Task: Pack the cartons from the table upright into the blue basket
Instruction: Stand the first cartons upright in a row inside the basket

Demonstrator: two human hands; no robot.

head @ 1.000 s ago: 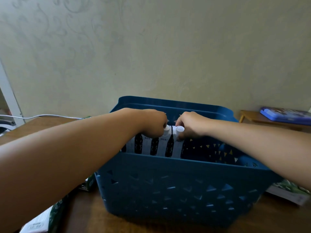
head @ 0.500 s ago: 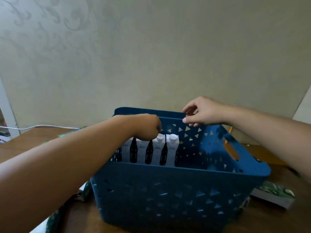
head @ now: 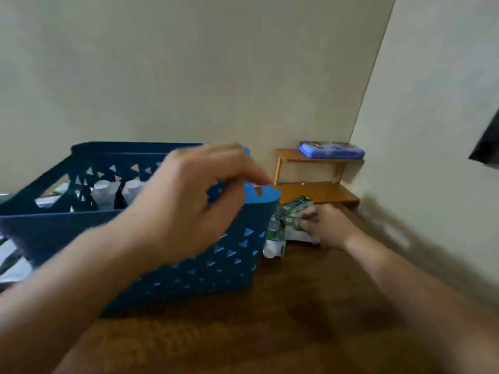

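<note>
The blue basket (head: 67, 228) stands on the wooden table (head: 297, 306), left of centre. Inside it, white-capped cartons (head: 104, 190) stand upright in a row. My left hand (head: 189, 201) hovers in front of the basket's right half with its fingers loosely curled and nothing in them; its fingertips are near the rim. My right hand (head: 329, 225) is down on the table just right of the basket, its fingers closed around a green carton (head: 295, 209). Another green-and-white carton (head: 275, 238) lies against the basket's right wall. The view is motion-blurred.
A small wooden shelf (head: 318, 193) stands in the back right corner with a blue case (head: 332, 150) on top. More cartons (head: 10, 263) lie on the table left of the basket. A wall runs close along the right.
My view has swung right. My right hand left the basket's far rim and dropped onto the green carton beside the basket. My left hand lifted off the cartons inside the basket.
</note>
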